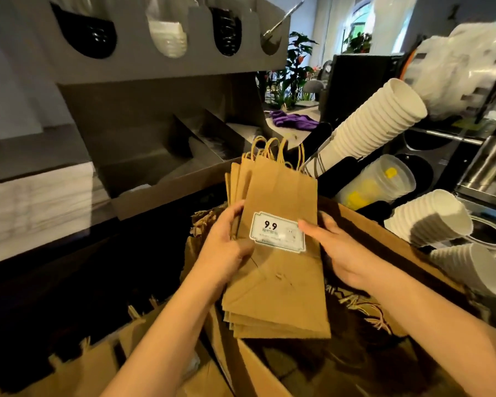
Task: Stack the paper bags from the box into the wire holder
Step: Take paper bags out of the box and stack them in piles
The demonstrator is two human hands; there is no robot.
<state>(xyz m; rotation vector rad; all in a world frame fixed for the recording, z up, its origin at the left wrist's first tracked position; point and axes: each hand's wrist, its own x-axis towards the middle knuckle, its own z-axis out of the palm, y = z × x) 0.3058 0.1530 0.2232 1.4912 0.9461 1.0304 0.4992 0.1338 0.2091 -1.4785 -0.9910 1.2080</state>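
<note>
Nearest, the box (269,376) is seen with flaps spread open. Above it, paper bags (278,285) are held by both side edges, left grip (226,247) and right grip (337,253) curled around them.

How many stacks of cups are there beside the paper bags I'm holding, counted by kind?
White paper cup stacks: 3
Clear plastic cup stack: 1
Total: 4 stacks
</note>
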